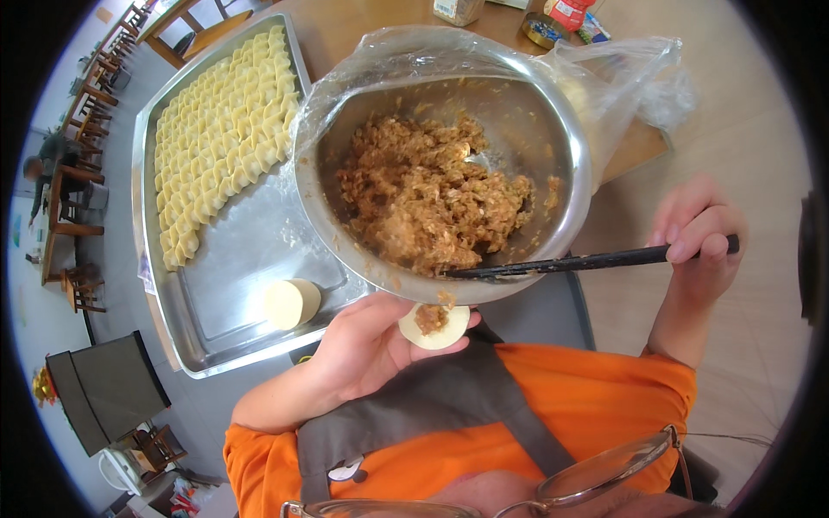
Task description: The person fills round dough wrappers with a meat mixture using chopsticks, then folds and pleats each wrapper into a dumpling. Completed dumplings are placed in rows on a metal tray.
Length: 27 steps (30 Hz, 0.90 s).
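Note:
On the fingers of my left hand (pixel 372 346) lies a round dough wrapper (pixel 451 329) with a lump of filling (pixel 430 318) at its middle, just below the bowl's near rim. My right hand (pixel 703 233) grips dark chopsticks (pixel 602 260) by their far end; their tips rest in the minced filling (pixel 440 194). That filling fills much of a large steel bowl (pixel 579 175), partly draped with clear plastic film. Left of the bowl, a metal tray (pixel 233 311) carries tight rows of folded dumplings (pixel 223 129) and a stack of round wrappers (pixel 293 304).
The bowl overlaps the tray's right side. Behind it on the wooden table (pixel 350 19) stand a jar (pixel 458 10), an open round tin (pixel 543 29) and a red container (pixel 570 11). A clear plastic bag (pixel 609 97) lies right of the bowl. Another person (pixel 55 152) is far off at left.

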Each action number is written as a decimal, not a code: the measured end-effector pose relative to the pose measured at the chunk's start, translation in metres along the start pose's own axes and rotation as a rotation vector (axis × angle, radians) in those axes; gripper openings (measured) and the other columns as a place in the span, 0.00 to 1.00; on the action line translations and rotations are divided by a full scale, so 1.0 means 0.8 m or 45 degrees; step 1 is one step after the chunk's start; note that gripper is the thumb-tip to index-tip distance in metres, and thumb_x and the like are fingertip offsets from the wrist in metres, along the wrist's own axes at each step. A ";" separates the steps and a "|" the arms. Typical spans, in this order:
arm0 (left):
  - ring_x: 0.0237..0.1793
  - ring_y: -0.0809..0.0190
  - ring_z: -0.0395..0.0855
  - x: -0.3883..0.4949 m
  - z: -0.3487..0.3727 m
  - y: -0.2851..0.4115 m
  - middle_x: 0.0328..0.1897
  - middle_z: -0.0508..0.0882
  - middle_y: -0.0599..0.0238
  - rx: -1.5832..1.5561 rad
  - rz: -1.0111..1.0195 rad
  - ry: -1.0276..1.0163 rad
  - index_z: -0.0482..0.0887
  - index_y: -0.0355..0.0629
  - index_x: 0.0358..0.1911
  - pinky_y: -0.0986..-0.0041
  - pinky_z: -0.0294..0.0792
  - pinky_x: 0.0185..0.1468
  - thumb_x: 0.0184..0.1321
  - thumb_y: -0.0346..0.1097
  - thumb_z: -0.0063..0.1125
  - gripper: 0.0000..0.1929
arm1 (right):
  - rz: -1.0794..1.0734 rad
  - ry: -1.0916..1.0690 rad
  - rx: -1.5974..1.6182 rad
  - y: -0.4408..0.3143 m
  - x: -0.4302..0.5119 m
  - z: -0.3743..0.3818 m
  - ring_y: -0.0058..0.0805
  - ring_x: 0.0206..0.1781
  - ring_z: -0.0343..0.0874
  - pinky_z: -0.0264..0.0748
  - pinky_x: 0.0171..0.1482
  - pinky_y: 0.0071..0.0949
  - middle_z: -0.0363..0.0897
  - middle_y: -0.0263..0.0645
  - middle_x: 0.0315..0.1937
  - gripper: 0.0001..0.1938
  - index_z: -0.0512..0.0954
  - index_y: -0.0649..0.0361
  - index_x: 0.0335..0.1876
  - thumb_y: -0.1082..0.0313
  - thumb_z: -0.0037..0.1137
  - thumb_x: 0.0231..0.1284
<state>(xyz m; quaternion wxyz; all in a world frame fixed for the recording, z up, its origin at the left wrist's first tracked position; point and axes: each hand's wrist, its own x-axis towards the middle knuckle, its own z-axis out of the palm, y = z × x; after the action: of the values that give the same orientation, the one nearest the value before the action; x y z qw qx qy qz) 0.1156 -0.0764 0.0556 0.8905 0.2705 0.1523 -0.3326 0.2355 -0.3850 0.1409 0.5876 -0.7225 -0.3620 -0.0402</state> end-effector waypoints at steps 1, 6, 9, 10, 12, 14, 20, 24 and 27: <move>0.67 0.41 0.74 0.001 -0.001 0.000 0.69 0.71 0.39 -0.019 -0.009 -0.016 0.60 0.25 0.69 0.54 0.72 0.68 0.73 0.39 0.39 0.28 | 0.009 0.016 0.009 0.001 0.001 0.001 0.27 0.24 0.75 0.74 0.26 0.22 0.71 0.36 0.27 0.26 0.76 0.59 0.19 0.46 0.54 0.70; 0.67 0.40 0.73 0.004 -0.004 0.000 0.69 0.72 0.39 -0.134 -0.038 -0.097 0.61 0.25 0.69 0.53 0.71 0.68 0.72 0.38 0.39 0.27 | -0.001 0.232 0.155 0.015 -0.049 -0.013 0.27 0.23 0.72 0.74 0.23 0.21 0.67 0.36 0.28 0.26 0.72 0.58 0.18 0.49 0.48 0.74; 0.68 0.40 0.72 0.009 -0.003 -0.001 0.69 0.72 0.39 -0.166 -0.040 -0.129 0.61 0.24 0.69 0.52 0.71 0.68 0.71 0.37 0.39 0.27 | -0.041 0.287 0.360 0.025 -0.078 -0.014 0.27 0.24 0.72 0.75 0.22 0.21 0.65 0.36 0.29 0.26 0.71 0.57 0.19 0.49 0.48 0.74; 0.68 0.40 0.72 0.010 -0.002 -0.001 0.69 0.71 0.39 -0.172 -0.040 -0.144 0.60 0.24 0.69 0.52 0.71 0.68 0.71 0.36 0.39 0.27 | -0.045 0.297 0.427 0.027 -0.084 -0.013 0.27 0.24 0.72 0.75 0.21 0.21 0.65 0.35 0.29 0.26 0.71 0.57 0.19 0.49 0.48 0.74; 0.69 0.39 0.71 0.012 -0.002 -0.001 0.70 0.71 0.38 -0.185 -0.053 -0.163 0.60 0.24 0.69 0.52 0.70 0.68 0.71 0.36 0.38 0.27 | -0.097 0.303 0.493 0.028 -0.091 -0.010 0.27 0.25 0.72 0.77 0.21 0.20 0.65 0.35 0.29 0.25 0.72 0.57 0.19 0.49 0.50 0.73; 0.70 0.39 0.70 0.012 -0.002 -0.001 0.70 0.70 0.38 -0.203 -0.077 -0.171 0.59 0.25 0.69 0.51 0.70 0.69 0.71 0.35 0.38 0.27 | -0.109 0.346 0.541 0.029 -0.095 -0.013 0.26 0.27 0.73 0.78 0.22 0.20 0.66 0.35 0.30 0.25 0.72 0.57 0.19 0.48 0.51 0.72; 0.70 0.37 0.68 0.017 -0.003 -0.006 0.72 0.67 0.39 -0.200 -0.073 -0.188 0.58 0.27 0.71 0.48 0.67 0.70 0.70 0.35 0.39 0.28 | -0.076 0.269 0.661 0.029 -0.089 -0.019 0.25 0.29 0.73 0.77 0.24 0.19 0.66 0.34 0.30 0.25 0.72 0.56 0.19 0.48 0.53 0.71; 0.70 0.44 0.70 0.017 -0.004 -0.009 0.70 0.70 0.39 -0.302 -0.052 -0.254 0.61 0.24 0.68 0.53 0.66 0.71 0.71 0.33 0.38 0.26 | -0.104 0.377 0.559 0.035 -0.087 -0.019 0.24 0.26 0.72 0.76 0.22 0.18 0.66 0.34 0.30 0.25 0.72 0.55 0.20 0.47 0.51 0.72; 0.71 0.42 0.69 0.018 -0.002 -0.009 0.72 0.67 0.38 -0.201 -0.055 -0.217 0.58 0.30 0.72 0.50 0.66 0.72 0.71 0.37 0.38 0.28 | -0.038 0.335 0.482 0.037 -0.090 -0.016 0.23 0.24 0.71 0.74 0.22 0.18 0.66 0.33 0.30 0.25 0.72 0.55 0.19 0.47 0.51 0.72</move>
<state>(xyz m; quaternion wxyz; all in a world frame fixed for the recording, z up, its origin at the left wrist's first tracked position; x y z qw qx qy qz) 0.1213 -0.0873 0.0452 0.9113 0.1670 0.1074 -0.3606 0.2046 -0.4321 0.0858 0.7540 -0.5826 -0.2942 -0.0742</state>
